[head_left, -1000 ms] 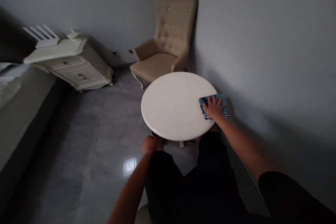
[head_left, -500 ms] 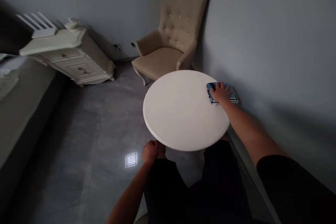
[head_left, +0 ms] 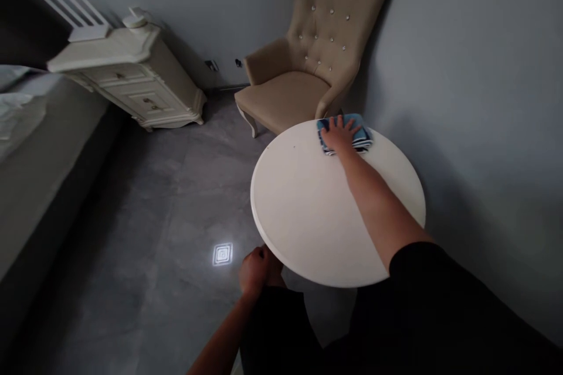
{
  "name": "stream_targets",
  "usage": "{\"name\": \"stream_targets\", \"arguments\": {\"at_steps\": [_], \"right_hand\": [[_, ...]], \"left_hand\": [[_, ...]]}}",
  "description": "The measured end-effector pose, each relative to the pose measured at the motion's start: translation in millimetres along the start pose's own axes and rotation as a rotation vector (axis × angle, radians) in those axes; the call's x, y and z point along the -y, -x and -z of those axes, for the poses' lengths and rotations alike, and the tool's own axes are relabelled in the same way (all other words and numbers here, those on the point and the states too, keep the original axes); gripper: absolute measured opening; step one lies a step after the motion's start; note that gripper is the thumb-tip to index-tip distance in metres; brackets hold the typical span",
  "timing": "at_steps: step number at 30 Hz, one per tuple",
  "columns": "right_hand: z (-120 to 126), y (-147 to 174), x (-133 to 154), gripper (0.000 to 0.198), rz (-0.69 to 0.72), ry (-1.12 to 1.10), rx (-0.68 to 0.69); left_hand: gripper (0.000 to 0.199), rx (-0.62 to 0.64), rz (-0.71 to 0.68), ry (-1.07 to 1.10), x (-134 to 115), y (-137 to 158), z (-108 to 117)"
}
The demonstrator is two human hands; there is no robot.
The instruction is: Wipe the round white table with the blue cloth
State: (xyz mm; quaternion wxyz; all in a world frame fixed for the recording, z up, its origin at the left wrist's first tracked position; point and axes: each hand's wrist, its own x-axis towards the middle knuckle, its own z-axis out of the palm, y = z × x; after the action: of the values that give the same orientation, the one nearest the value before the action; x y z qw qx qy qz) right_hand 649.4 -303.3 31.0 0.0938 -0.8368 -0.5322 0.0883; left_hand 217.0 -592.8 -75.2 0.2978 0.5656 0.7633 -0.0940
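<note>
A folded blue cloth with dark and white striped edges (head_left: 363,135) lies at the far edge of the round white table (head_left: 303,199). My right hand (head_left: 338,133) presses flat on top of it, fingers spread, with the forearm reaching across the tabletop. Below the table's near left rim, my left hand (head_left: 255,271) is closed in a fist and rests against my bare knee. I see nothing in that fist, though its inner side is hidden.
Behind the table stands a tan tufted armchair (head_left: 290,94), close to the grey wall. A white cabinet (head_left: 145,91) with a router (head_left: 88,32) on it stands at the left, near a bed (head_left: 57,146). A patterned light (head_left: 223,254) shows on the grey floor.
My right hand and the cloth have slid from the table's right side to its far edge. The view has shifted too. My left fist stays by the knee.
</note>
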Motion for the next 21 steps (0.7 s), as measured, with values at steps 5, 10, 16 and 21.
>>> {"name": "stream_targets", "arguments": {"at_steps": [5, 10, 16, 21], "right_hand": [[-39.5, 34.1, 152.9, 0.076, 0.334, -0.071, 0.07], [-56.6, 55.1, 215.2, 0.071, 0.557, -0.048, 0.234], [-20.5, 5.3, 130.8, 0.075, 0.402, -0.032, 0.147], [26.5, -10.4, -24.2, 0.082, 0.106, 0.07, 0.086]], "left_hand": [[0.051, 0.002, 0.017, -0.003, -1.7, 1.2, 3.6], [0.048, -0.006, 0.047, -0.014, -3.1, 0.9, 2.5], [0.048, -0.014, 0.03, -0.017, -5.8, 1.5, 0.8], [0.047, -0.008, 0.014, 0.021, -4.9, 3.2, 2.1]]}}
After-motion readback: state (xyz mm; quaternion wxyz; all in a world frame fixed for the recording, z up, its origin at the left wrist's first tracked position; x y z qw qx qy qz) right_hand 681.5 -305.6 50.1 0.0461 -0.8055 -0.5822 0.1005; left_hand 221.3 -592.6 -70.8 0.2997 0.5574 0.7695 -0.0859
